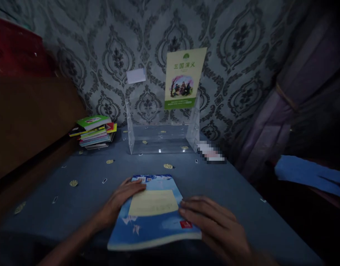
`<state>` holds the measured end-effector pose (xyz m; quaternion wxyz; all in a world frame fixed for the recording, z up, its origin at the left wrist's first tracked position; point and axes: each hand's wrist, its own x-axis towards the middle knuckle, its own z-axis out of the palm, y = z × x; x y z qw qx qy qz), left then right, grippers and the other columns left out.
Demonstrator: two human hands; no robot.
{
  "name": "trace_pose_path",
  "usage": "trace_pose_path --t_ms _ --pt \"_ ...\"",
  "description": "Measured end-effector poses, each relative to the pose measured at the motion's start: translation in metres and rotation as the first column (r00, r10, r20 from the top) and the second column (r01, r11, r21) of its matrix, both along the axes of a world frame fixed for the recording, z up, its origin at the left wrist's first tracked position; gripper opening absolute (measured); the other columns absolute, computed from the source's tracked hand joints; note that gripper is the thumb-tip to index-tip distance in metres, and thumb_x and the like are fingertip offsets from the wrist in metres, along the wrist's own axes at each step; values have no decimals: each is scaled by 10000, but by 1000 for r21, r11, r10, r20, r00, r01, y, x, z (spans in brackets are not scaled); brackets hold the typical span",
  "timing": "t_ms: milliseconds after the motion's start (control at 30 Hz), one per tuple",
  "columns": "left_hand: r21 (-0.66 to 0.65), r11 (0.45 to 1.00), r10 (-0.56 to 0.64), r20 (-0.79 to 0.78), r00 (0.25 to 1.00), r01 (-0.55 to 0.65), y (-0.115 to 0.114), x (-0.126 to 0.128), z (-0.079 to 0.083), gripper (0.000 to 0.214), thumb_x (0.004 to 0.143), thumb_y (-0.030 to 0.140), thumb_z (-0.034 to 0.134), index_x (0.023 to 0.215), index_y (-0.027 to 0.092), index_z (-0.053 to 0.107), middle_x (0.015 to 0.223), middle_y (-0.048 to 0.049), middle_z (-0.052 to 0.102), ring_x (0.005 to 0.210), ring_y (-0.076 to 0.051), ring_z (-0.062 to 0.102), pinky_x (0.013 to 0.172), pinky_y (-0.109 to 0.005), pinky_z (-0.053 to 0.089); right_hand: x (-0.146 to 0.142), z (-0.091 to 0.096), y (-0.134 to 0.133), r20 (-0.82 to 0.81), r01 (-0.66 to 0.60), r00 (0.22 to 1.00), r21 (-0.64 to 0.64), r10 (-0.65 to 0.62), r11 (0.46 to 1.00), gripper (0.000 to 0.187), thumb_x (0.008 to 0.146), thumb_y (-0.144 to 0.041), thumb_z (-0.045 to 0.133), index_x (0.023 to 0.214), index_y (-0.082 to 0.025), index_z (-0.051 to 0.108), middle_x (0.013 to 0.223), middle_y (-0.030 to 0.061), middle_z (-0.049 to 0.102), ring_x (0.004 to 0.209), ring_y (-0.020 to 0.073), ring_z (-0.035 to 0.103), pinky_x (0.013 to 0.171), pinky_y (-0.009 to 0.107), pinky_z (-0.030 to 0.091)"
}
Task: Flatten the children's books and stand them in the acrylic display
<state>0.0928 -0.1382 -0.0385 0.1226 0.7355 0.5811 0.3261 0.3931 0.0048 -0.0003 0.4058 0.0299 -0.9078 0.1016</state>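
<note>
A blue book (155, 226) with a pale yellow panel on its cover lies low before me at the near side of the table. On its upper left edge rests my left hand (122, 197), fingers over the cover and thumb not visible. The right edge is gripped by my right hand (214, 220), its fingertips on the cover near a small red label. Whether the book touches the tabletop I cannot tell. Beyond it stands a clear acrylic rack (161, 146). A cream and green book (183, 83) leans upright at the rack's right end.
A pile of books (96, 135) sits at the back left beside a brown wooden panel (33, 122). A pixelated item (211, 151) lies right of the rack. The blue tablecloth (86, 207) ends at the right, near a blue cloth (305, 175) and a purple curtain (272, 118).
</note>
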Motion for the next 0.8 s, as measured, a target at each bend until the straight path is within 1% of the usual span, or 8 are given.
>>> trace_pose_path --t_ms 67,133,300,400,567,633,733,800 --pt "-55 997 62 217 974 -51 18 -6 6 622 788 548 681 1329 260 577 1318 -94 641 1237 -332 576 1102 -488 399 -16 5 11 -59 -39 998 -82 34 996 294 985 -200 497 1262 -202 595 1044 94 737 986 188 693 829 293 578" --pt "-73 992 121 429 895 -99 36 -6 12 609 769 555 688 1257 200 608 1166 -118 706 1075 -308 659 956 -426 510 -34 0 24 -109 -30 994 -173 11 985 267 979 -227 512 1228 -216 606 994 80 738 906 194 704 769 294 576" --pt "54 924 235 703 671 -380 73 4 18 412 736 441 739 1028 183 603 969 -51 713 898 -214 665 809 -323 541 -74 -21 57 58 148 989 -459 -136 876 216 968 -364 516 906 -192 632 791 46 691 719 195 659 676 292 536" --pt "101 911 213 717 663 -401 88 4 18 419 751 392 733 1071 201 540 1045 -39 694 944 -196 663 843 -322 545 -87 -22 69 96 134 991 -576 -96 806 211 967 -379 495 953 -194 593 817 30 676 752 186 644 676 272 514" --pt "81 890 254 731 634 -449 103 6 22 477 782 414 700 1144 213 464 1031 -36 690 861 -189 696 709 -293 584 -95 -15 73 127 201 979 -591 -157 781 234 944 -398 488 929 -187 589 725 8 632 635 163 581 603 262 472" --pt "77 900 248 721 647 -430 105 8 27 477 806 421 679 1171 212 454 1060 -44 687 890 -193 699 721 -294 588 -95 -10 74 145 199 980 -628 -139 752 252 938 -406 488 986 -184 597 792 32 666 693 186 617 631 285 495" --pt "55 914 265 672 692 -403 104 11 36 491 828 430 666 1203 202 445 1106 -65 674 923 -201 690 753 -302 584 -93 -2 75 126 128 991 -745 -52 655 297 916 -423 518 1074 -182 587 942 76 705 821 224 666 719 338 544" --pt "13 922 283 661 695 -388 101 12 38 522 837 469 648 1227 196 434 1142 -82 659 932 -209 685 749 -303 581 -89 1 75 129 100 992 -817 11 568 341 896 -455 543 1089 -175 571 898 72 707 720 203 661 661 335 553"
